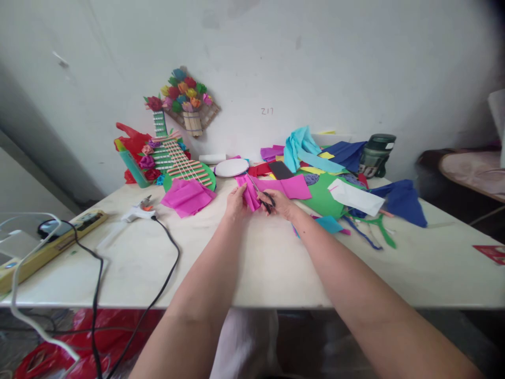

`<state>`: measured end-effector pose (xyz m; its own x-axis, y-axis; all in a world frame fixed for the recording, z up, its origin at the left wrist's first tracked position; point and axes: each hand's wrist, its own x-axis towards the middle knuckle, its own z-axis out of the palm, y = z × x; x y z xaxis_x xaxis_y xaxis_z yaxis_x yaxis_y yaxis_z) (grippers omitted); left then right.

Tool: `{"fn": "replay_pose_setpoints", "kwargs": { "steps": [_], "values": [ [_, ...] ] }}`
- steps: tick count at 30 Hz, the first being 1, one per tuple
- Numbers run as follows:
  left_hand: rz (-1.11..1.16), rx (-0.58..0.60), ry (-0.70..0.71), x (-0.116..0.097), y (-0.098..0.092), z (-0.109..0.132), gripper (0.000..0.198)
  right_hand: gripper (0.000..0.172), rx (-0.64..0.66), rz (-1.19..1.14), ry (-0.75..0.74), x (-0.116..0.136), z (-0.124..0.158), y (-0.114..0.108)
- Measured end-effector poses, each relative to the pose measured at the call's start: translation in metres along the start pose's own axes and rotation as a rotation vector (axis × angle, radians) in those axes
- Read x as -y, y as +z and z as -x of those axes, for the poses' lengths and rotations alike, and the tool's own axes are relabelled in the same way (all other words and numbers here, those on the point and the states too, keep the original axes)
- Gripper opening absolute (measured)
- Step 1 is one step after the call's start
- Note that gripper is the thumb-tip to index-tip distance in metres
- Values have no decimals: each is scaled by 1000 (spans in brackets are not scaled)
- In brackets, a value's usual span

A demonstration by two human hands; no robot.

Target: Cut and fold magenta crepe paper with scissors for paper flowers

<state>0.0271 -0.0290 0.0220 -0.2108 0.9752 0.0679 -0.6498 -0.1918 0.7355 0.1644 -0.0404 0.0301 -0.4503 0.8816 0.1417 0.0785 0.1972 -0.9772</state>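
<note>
My left hand (235, 203) pinches a folded strip of magenta crepe paper (250, 193) over the middle of the table. In my right hand (281, 203) is a pair of scissors (267, 200) with black handles, its blades against the magenta paper. Whether the blades are cutting into it I cannot tell. Just behind my right hand lies a longer magenta piece (290, 187). To the left of my left hand rests a crumpled magenta sheet (188, 198).
Coloured paper (323, 192) is heaped at the right, beside a dark green bottle (377, 155). A paper-flower guitar (185, 163) and a glue stick tube (132, 164) stand at back left. A glue gun (140, 209) with a trailing black cord and a power strip (84, 223) lie at left.
</note>
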Motion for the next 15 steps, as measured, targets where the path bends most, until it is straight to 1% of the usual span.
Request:
{"fn": "replay_pose_setpoints", "kwargs": {
  "steps": [8, 15],
  "values": [
    [-7, 5, 24, 2, -2, -2, 21, 32, -16, 14, 15, -1, -2, 1],
    [18, -56, 20, 1, -3, -5, 17, 32, -12, -12, 7, -7, -7, 2]
  ]
}}
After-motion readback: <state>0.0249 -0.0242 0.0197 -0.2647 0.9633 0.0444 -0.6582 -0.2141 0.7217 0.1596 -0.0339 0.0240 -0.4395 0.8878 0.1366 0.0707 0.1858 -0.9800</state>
